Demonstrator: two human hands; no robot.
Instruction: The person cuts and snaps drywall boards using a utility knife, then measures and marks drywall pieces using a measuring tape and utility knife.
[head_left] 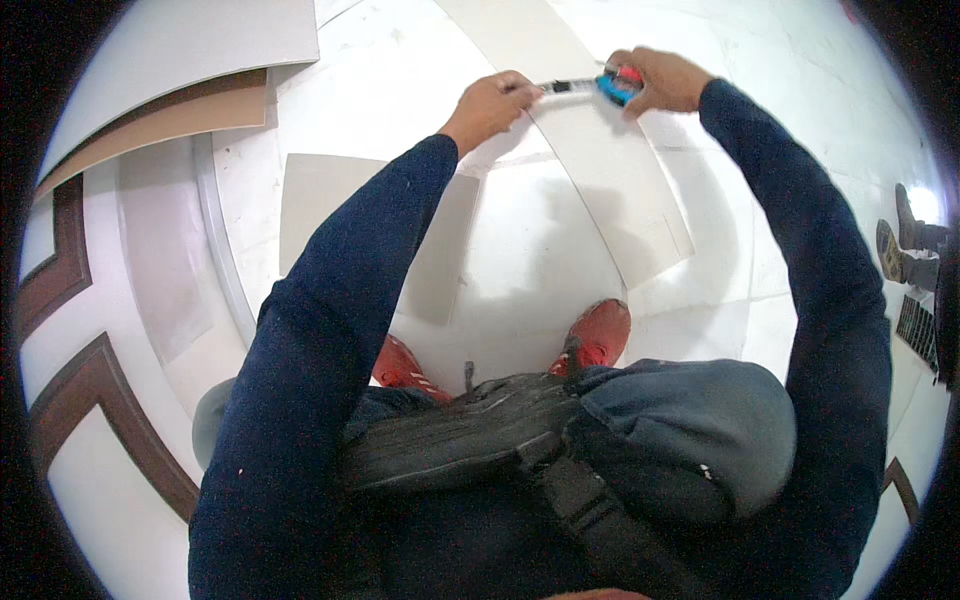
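Note:
Both arms reach forward over a long, light grey-beige strip of board (615, 190) lying on the floor. In my right hand (672, 82) is a blue and red tape measure (618, 88), with the fingers wrapped round its case. A short length of blade (572, 87) is drawn out and runs across the strip toward my left hand (488, 108). The fingers of that hand are closed in a pinch at the blade's end, near the strip's left edge. Motion blurs the fingertips a little.
Another flat board (330, 200) lies on the floor at the left. Larger sheets (200, 50) stand out at the upper left. A black bag (450, 435) rests across my lap, above my red shoes (598, 338). At the far right are another person's shoes (890, 250) beside a dark grate (916, 330).

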